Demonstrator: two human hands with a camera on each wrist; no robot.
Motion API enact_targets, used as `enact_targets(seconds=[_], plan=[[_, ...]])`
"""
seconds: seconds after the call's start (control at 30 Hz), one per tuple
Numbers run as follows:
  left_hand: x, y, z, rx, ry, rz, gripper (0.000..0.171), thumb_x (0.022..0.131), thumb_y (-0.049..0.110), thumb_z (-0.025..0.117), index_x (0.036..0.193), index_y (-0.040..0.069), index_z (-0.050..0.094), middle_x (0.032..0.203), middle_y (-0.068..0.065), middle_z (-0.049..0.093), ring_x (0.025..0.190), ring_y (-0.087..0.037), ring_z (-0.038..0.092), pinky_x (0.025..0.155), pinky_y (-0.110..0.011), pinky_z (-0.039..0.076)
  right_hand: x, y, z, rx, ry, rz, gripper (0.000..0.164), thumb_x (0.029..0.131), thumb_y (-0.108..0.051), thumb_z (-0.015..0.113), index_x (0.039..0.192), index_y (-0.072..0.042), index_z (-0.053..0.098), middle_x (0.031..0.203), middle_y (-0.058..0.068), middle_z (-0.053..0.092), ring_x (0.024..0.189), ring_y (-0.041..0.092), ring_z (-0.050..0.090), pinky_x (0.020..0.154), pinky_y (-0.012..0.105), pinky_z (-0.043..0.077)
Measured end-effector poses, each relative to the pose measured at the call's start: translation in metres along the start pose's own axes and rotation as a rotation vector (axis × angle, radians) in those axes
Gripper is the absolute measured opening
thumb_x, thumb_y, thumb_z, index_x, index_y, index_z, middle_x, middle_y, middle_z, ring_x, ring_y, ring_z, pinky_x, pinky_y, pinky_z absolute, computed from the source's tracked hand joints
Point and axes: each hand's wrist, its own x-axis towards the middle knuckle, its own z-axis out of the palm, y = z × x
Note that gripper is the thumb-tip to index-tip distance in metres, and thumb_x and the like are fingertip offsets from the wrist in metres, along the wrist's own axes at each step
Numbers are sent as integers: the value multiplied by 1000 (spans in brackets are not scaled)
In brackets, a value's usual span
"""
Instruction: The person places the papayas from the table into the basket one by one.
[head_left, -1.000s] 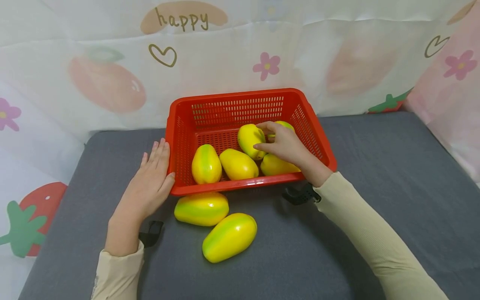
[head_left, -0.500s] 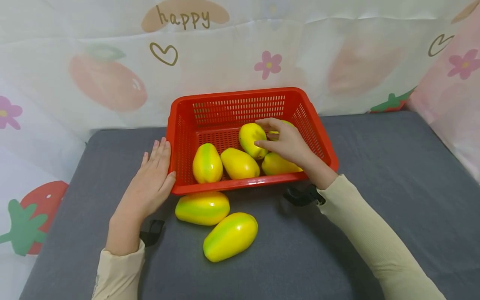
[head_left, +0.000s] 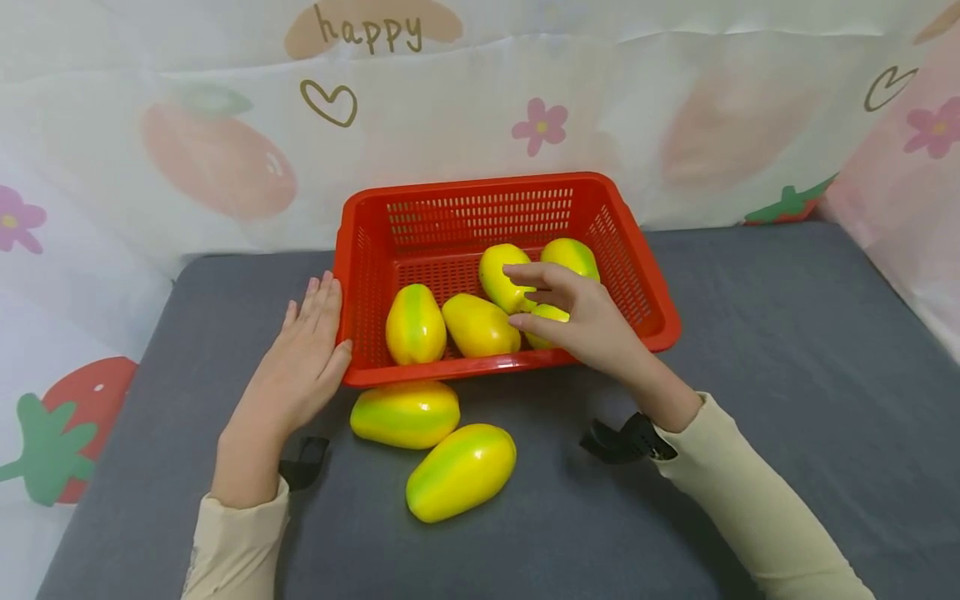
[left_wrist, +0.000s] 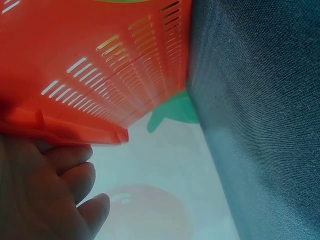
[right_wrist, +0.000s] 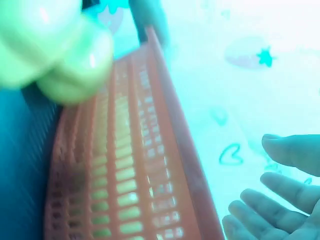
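Note:
A red plastic basket [head_left: 480, 365] holds several glossy yellow, papaya-like fruits with green streaks, among them an upright one [head_left: 416, 325] at the left and one [head_left: 570, 257] at the back right. My left hand [head_left: 296, 367] lies with straight fingers along the basket's left side; in the left wrist view, its fingers [left_wrist: 75, 175] are at the rim. Over the basket's front right hovers my right hand [head_left: 581, 317], fingers loosely bent and apart from the thumb, nothing held. It partly covers a fruit [head_left: 551, 315] below. The right wrist view shows that hand [right_wrist: 280, 205] beyond the basket's slotted wall.
Two more yellow fruits lie on the grey cloth in front of the basket: one [head_left: 405, 414] right at its front wall, another [head_left: 461, 473] nearer to me. A printed curtain [head_left: 435, 125] hangs behind the table [head_left: 787, 358]. Black straps [head_left: 626, 440] sit at the wrists.
My right hand has drawn back toward me and lifted from the fruits at the basket's right, uncovering the back right one. The left hand has stayed at the basket's side.

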Motion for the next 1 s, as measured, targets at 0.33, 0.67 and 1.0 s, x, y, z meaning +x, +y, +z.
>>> enact_targets(seconds=[0.33, 0.67, 1.0], plan=[[-1, -2, -1, -8, 6, 10, 67, 96, 21, 34, 149, -2, 1, 156, -19, 0, 143, -31, -3, 114, -49, 0, -36, -11, 19, 75, -121, -240, 49, 77, 6, 72, 123, 4, 57, 125, 13, 59, 114, 27, 53, 98, 38, 44], [2, -1, -2, -2, -4, 2, 67, 96, 22, 34, 149, -1, 0, 157, -17, 0, 144, -30, -3, 114, -48, 0, -53, 3, 41, 32, -306, -295, 42, 80, -4, 73, 120, -4, 62, 121, 8, 62, 113, 16, 55, 95, 33, 45], [1, 0, -1, 1, -8, 2, 67, 96, 23, 34, 149, -2, 0, 157, -17, -1, 144, -30, -3, 114, -48, 0, -55, 14, 48, -22, -468, -248, 41, 84, -12, 71, 123, -5, 60, 123, 3, 60, 115, 13, 53, 97, 31, 43]])
